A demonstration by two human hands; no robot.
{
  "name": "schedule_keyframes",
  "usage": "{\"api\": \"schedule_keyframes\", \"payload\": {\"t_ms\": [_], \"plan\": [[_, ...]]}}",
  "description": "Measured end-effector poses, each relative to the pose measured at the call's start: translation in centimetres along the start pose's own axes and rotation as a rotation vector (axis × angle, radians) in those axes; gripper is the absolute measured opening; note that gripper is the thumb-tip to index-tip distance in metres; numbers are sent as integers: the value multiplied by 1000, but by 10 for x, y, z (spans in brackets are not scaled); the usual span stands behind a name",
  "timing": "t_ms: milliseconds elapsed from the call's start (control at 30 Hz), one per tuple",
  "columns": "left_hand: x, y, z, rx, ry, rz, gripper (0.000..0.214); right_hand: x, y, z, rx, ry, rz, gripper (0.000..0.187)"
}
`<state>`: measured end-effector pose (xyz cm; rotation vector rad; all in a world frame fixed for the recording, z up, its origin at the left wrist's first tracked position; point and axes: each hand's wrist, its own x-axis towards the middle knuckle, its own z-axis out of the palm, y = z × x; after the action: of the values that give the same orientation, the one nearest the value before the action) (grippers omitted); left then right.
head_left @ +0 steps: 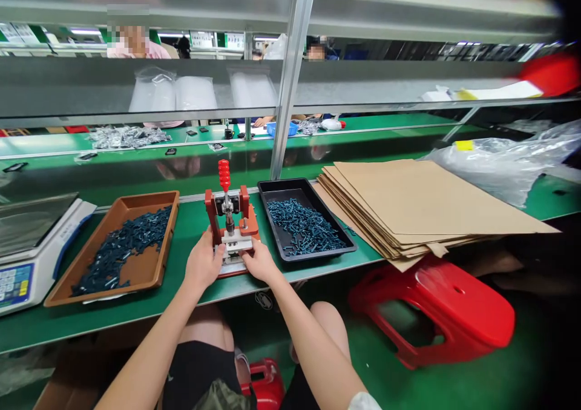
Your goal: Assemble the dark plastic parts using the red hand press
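Note:
A toggle press (pixel 229 222) with a red ribbed lever handle (pixel 224 175) and reddish-brown side plates stands upright on the green bench in front of me. My left hand (pixel 204 260) is closed around the press's lower left side, its thumb against the pale metal block (pixel 236 245). At the block's right side my right hand (pixel 261 261) is closed, thumb and fingertips close together; whatever they pinch is hidden or too small to name. To the left, small dark blue pieces (pixel 131 240) lie in a brown tray (pixel 157 271). Thin blue-green pins (pixel 304 225) fill a black tray (pixel 279 189) to the right.
At far left sits a weighing scale (pixel 27 258). Stacked brown cardboard sheets (pixel 431 198) overhang the bench edge at right, above a red stool (pixel 445 307). A metal post (pixel 290 77) rises behind the press. Clear plastic bags (pixel 494 162) lie at far right; other people sit beyond the shelf.

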<state>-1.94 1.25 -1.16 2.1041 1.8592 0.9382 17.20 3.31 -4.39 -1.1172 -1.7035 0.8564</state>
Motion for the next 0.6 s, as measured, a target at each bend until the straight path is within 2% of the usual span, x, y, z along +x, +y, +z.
{"api": "schedule_keyframes", "payload": {"t_ms": [67,133,233,300,367,433,500,600], "plan": [[-3,-6,1,-32,-10,41,63,4,2,-1,-4,-2,13,27],[-2,-13,-1,-113,39,32,63,7,4,-2,2,-16,12,27],[13,-4,-12,-239,262,1,61,11,5,-3,66,-77,-10,34],[30,19,-26,-298,422,38,63,13,8,-3,94,-121,-8,36],[47,53,-45,-358,504,96,68,15,11,-3,101,-131,30,34],[61,87,-62,-463,495,156,72,15,12,-3,93,-130,74,33],[68,113,-72,-574,433,210,72,14,11,-3,74,-131,103,33],[58,131,-67,-565,429,271,60,12,6,-4,48,-130,123,30]]}}
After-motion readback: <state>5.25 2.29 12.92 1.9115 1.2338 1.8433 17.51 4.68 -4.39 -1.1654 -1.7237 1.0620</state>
